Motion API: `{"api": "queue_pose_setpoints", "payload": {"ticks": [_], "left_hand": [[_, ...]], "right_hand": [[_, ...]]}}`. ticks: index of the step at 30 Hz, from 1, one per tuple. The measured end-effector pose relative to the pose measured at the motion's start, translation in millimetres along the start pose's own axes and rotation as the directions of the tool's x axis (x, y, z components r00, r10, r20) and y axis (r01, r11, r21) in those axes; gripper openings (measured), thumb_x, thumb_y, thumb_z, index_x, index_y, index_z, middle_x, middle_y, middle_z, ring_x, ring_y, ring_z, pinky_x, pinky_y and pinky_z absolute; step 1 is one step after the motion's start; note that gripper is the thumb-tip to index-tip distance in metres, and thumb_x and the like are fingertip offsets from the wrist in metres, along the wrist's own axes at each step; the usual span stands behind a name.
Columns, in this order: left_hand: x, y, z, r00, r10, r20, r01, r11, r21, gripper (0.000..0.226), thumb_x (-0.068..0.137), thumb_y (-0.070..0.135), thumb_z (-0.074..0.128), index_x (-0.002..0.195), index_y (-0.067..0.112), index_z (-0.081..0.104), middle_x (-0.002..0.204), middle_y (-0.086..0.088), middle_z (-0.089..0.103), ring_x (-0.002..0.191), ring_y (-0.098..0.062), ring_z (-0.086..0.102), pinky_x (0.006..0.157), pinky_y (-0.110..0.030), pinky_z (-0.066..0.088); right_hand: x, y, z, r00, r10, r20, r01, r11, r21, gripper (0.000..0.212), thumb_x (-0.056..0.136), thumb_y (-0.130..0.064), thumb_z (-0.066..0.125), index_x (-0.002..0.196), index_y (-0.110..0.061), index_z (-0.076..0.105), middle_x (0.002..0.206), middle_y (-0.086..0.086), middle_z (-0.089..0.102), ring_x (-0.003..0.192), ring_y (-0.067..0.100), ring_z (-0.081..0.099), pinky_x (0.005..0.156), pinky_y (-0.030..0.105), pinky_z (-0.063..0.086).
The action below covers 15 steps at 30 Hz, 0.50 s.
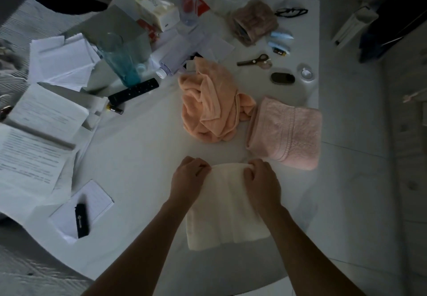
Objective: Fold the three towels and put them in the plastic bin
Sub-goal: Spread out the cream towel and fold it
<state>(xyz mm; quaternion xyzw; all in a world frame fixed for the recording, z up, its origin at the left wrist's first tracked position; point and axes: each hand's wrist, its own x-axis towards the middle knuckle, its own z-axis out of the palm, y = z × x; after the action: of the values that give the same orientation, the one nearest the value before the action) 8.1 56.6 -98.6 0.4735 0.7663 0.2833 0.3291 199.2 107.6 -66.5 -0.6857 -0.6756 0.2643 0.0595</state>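
A white towel (227,212) lies flat on the white table (138,157) near its front edge. My left hand (188,178) grips its far left corner and my right hand (260,180) grips its far right corner. A peach towel (212,104) sits crumpled in a heap beyond them. To its right rests a pink towel (286,134), folded into a thick rectangle at the table's right edge. I see no plastic bin that I can name with certainty.
Papers (46,115) cover the table's left side, with a black remote (134,92) and a teal glass (122,62). Scissors (254,60), a dark oval case (283,78), bottles and a tissue box (159,11) crowd the far end. A black stick (82,220) lies on a notepad.
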Motion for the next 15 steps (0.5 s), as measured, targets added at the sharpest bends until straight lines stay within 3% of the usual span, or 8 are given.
{"api": "queue_pose_setpoints", "payload": {"ticks": [4,8,10,12,15], "left_hand": [[-3.4,-4.4,-8.9,0.998,0.055,0.011,-0.054,0.996,-0.068,0.007,0.090,0.022,0.069,0.094,0.022,0.075,0.094,0.004,0.062,0.083,-0.009,0.060,0.084,-0.026,0.047],[-18.6,-11.2,-15.4,0.996,0.083,0.023,-0.079,0.986,-0.148,0.023,0.090,0.020,0.070,0.113,0.025,0.074,0.117,0.003,0.059,0.100,-0.009,0.061,0.094,-0.023,0.047],[-27.8,-15.5,-21.1,1.000,0.002,-0.013,-0.005,0.977,-0.215,0.039,0.087,0.021,0.074,0.125,0.029,0.067,0.124,0.006,0.052,0.098,-0.010,0.062,0.086,-0.023,0.052],[-38.8,-18.2,-25.7,0.986,-0.158,-0.048,0.137,0.945,-0.296,0.047,0.083,0.026,0.079,0.126,0.032,0.060,0.115,0.007,0.056,0.086,-0.010,0.065,0.071,-0.020,0.054],[-57.2,-18.2,-26.7,0.886,-0.446,0.123,0.444,0.744,-0.499,0.041,0.084,0.033,0.078,0.117,0.019,0.057,0.100,-0.008,0.069,0.074,-0.020,0.069,0.056,-0.030,0.055]], "right_hand": [[-13.9,8.9,-11.4,0.992,0.108,0.060,-0.115,0.986,0.119,0.058,0.091,-0.045,0.058,0.140,-0.018,0.042,0.125,0.005,0.059,0.111,0.026,0.059,0.093,0.043,0.049],[-25.7,23.2,-12.1,0.940,0.270,0.209,-0.328,0.881,0.340,0.054,0.084,-0.049,0.067,0.130,-0.026,0.048,0.113,-0.001,0.062,0.095,0.015,0.061,0.076,0.031,0.048],[-31.1,28.4,-12.5,0.910,0.332,0.247,-0.409,0.809,0.422,0.045,0.083,-0.047,0.070,0.120,-0.028,0.053,0.105,-0.005,0.063,0.085,0.005,0.059,0.064,0.023,0.044],[-37.6,34.2,-12.0,0.905,0.349,0.246,-0.425,0.777,0.464,0.042,0.081,-0.045,0.072,0.115,-0.030,0.054,0.101,-0.007,0.063,0.085,0.005,0.059,0.061,0.023,0.043],[-51.0,41.8,-14.6,0.911,0.336,0.239,-0.412,0.737,0.535,0.043,0.080,-0.043,0.075,0.116,-0.030,0.055,0.102,-0.005,0.065,0.089,0.011,0.064,0.067,0.027,0.048]]}}
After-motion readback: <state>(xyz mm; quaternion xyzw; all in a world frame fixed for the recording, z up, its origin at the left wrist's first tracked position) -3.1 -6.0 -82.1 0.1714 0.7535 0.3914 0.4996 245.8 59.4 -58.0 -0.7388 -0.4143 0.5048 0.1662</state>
